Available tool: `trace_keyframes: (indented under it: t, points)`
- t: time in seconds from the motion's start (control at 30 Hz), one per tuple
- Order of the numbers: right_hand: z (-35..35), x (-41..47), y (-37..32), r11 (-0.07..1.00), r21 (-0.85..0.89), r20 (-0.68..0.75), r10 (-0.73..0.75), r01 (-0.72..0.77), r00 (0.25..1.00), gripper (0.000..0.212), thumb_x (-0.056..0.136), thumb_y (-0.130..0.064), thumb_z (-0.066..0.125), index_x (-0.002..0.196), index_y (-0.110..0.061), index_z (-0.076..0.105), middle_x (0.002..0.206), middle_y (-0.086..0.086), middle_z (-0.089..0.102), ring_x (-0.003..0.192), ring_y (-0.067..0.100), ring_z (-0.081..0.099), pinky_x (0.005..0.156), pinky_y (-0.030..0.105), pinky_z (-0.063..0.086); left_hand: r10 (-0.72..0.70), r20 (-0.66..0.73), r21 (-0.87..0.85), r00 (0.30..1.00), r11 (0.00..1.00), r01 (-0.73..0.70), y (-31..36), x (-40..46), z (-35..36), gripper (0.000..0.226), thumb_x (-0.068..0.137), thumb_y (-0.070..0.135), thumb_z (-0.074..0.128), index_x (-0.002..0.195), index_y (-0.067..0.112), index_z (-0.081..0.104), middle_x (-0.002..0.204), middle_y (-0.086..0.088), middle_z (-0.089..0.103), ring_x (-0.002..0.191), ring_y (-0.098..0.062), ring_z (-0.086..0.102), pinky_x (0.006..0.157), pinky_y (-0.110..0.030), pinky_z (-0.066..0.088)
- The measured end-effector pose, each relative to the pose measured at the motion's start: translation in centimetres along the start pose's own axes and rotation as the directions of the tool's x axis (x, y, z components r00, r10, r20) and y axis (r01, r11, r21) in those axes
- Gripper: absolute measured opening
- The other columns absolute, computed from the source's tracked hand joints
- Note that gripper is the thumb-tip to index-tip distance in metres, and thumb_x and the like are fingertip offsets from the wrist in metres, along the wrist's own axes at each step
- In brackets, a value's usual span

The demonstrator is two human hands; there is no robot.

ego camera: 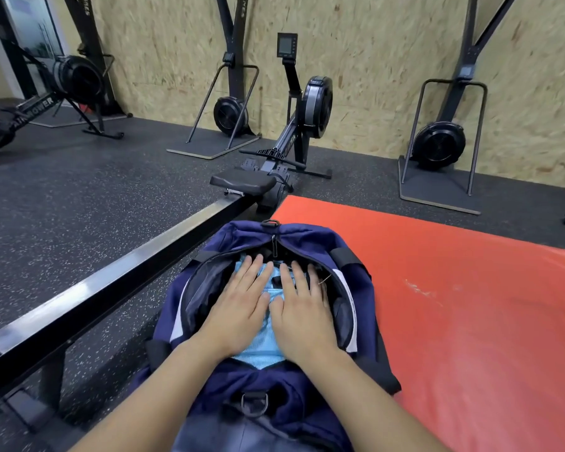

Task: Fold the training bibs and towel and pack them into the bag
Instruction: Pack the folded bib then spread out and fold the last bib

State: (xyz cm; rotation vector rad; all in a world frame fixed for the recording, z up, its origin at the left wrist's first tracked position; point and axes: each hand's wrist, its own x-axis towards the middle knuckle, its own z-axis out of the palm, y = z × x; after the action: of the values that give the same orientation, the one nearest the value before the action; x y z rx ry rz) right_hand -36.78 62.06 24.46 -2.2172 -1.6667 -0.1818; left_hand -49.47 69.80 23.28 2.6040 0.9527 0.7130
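Light blue mesh fabric lies inside the open navy bag, filling the middle of its unzipped mouth. Whether it is a bib or the towel cannot be told, since both hands cover most of it and only strips show between and below them. The left hand and the right hand rest flat on the fabric side by side, fingers straight and slightly spread, thumbs nearly touching, gripping nothing. The fingertips reach toward the far end of the bag's opening, where dark contents sit in shadow and are hard to make out. The near end of the bag is cut off by the bottom edge. Right of the bag lies a red mat, which the bag partly overlaps. Left of the bag runs the black rail of a rowing machine, its seat beyond the bag. Further machines beyond the bag stand against a chipboard wall.
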Motion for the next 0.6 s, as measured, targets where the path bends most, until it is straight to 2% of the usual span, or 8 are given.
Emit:
trace_keyframes:
  t: [0.07,0.13,0.2,0.27,0.4,0.53,0.6]
  points:
    - [-0.1,1.0,-0.1,0.999,0.031,-0.021,0.031,-0.031,0.999,0.065,0.090,-0.036,0.026,0.148,-0.014,0.046,0.152,0.008,0.047,0.141,0.034,0.040,0.116,0.052,0.034,-0.028,-0.004,-0.003,1.000,1.000,0.028,-0.1,0.8,0.1,0.079,0.089,0.052,0.003,0.158,0.016,0.016,0.164,0.004,-0.003,0.149,-0.008,-0.016,0.125,-0.033,-0.004]
    - [0.1,0.7,0.0,0.999,0.029,0.003,0.024,-0.024,1.000,0.066,0.091,-0.036,0.024,0.150,-0.015,0.043,0.155,0.007,0.043,0.143,0.034,0.036,0.117,0.053,0.032,-0.021,-0.010,0.032,1.000,0.999,0.022,0.1,0.4,0.2,0.078,0.089,0.051,0.002,0.158,0.017,0.013,0.164,0.002,-0.004,0.148,-0.008,-0.020,0.124,-0.031,-0.008]
    - [0.3,-0.5,0.2,0.999,-0.012,0.058,-0.034,0.035,0.998,0.069,0.093,-0.036,0.014,0.156,-0.014,0.032,0.163,0.006,0.027,0.150,0.033,0.021,0.123,0.050,0.018,0.009,-0.006,0.025,1.000,1.000,-0.009,0.3,-0.7,0.5,0.073,0.092,0.049,0.003,0.158,0.019,0.009,0.163,0.005,-0.009,0.148,-0.004,-0.025,0.123,-0.030,-0.010]
    - [0.3,-0.9,0.6,0.997,0.058,0.039,-0.046,0.044,0.998,0.071,0.092,-0.037,0.012,0.157,-0.014,0.029,0.164,0.007,0.024,0.151,0.031,0.017,0.126,0.045,0.010,-0.002,0.003,0.010,1.000,1.000,0.001,0.3,-0.8,0.6,0.072,0.092,0.050,0.003,0.158,0.021,0.008,0.162,0.007,-0.010,0.148,-0.004,-0.024,0.124,-0.032,-0.008]
    - [-0.5,-0.4,0.2,0.998,0.060,-0.010,-0.012,0.012,1.000,0.067,0.092,-0.038,0.023,0.152,-0.013,0.039,0.157,0.010,0.039,0.145,0.034,0.033,0.121,0.045,0.021,-0.047,-0.007,0.068,0.999,0.997,0.047,0.3,-0.3,0.7,0.073,0.089,0.051,-0.001,0.156,0.022,0.001,0.163,0.006,-0.011,0.150,-0.010,-0.023,0.124,-0.034,-0.008]
    - [-0.8,-1.7,0.2,0.994,0.102,0.078,-0.043,0.035,0.996,0.072,0.091,-0.039,0.010,0.157,-0.015,0.026,0.165,0.005,0.021,0.152,0.031,0.016,0.125,0.046,0.013,-0.023,-0.017,0.047,1.000,0.999,0.024,0.6,-1.5,0.9,0.065,0.093,0.049,0.003,0.154,0.026,0.001,0.163,0.008,-0.010,0.146,0.001,-0.027,0.124,-0.032,-0.008]
    - [-0.9,-1.5,0.1,0.999,0.046,0.104,-0.021,0.016,0.994,0.071,0.091,-0.038,0.013,0.155,-0.014,0.031,0.162,0.008,0.028,0.150,0.033,0.023,0.123,0.049,0.021,-0.041,-0.013,0.055,0.999,0.998,0.042,0.6,-1.3,0.8,0.067,0.092,0.049,0.002,0.155,0.025,0.002,0.164,0.006,-0.008,0.149,-0.004,-0.023,0.124,-0.035,-0.006]
